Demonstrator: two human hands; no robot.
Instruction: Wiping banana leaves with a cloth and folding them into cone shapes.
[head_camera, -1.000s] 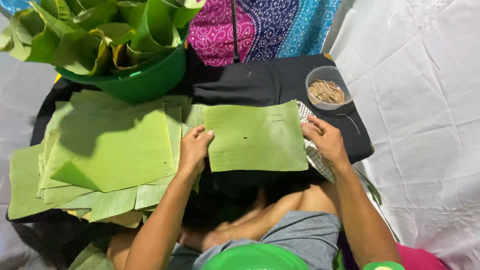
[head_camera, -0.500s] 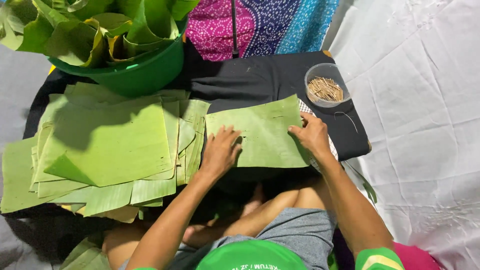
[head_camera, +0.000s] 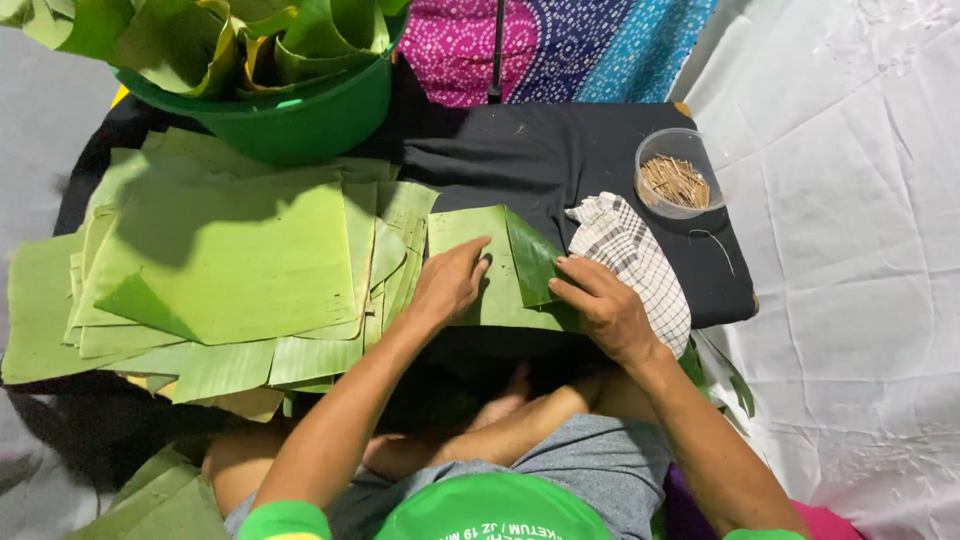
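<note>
A green banana leaf piece (head_camera: 497, 262) lies on the black cloth-covered board (head_camera: 560, 160) in front of me. My left hand (head_camera: 449, 283) rests flat on its left half, fingers together. My right hand (head_camera: 595, 303) presses the leaf's right edge, which is folded over toward the middle so a darker flap (head_camera: 532, 262) shows. A checked cloth (head_camera: 633, 262) lies uncovered just right of the fold, partly under my right hand.
A thick stack of cut banana leaves (head_camera: 225, 265) lies to the left. Behind it stands a green tub (head_camera: 305, 118) full of folded leaf cups. A clear round container of small wooden sticks (head_camera: 675, 175) sits at the right. White sheeting surrounds the board.
The leaf's right side has been folded inward by my right hand, uncovering the checked cloth. My left hand slid right onto the leaf. The view shifted slightly.
</note>
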